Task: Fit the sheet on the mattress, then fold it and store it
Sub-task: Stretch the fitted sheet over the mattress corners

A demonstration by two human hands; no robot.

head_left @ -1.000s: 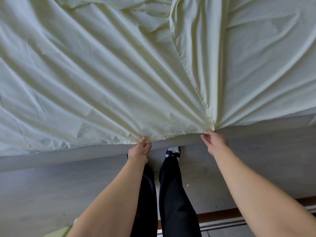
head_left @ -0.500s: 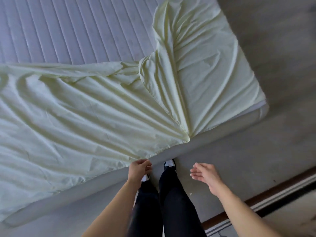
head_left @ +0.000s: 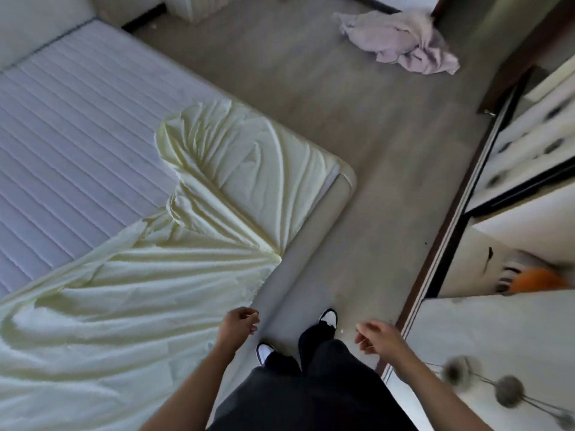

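Mattress [head_left: 62, 126] mostly bare, quilted top exposed. Sheet [head_left: 124, 290] lies rumpled across its near part and right corner, gathered to a point at the bed edge. Pinkish cloth [head_left: 401, 42] heaped on the floor [head_left: 342, 119] far right. Left hand [head_left: 238, 321] over the sheet's edge, fingers loosely curled, holding nothing. Right hand [head_left: 378, 337] over the floor, fingers relaxed, empty.

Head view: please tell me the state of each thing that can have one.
Pale yellow fitted sheet: wrinkled, covering only part of the mattress.
White quilted mattress: mostly bare.
Left hand: loosely curled, holding nothing.
Right hand: loosely curled, holding nothing.
Lilac cloth: crumpled on the floor.
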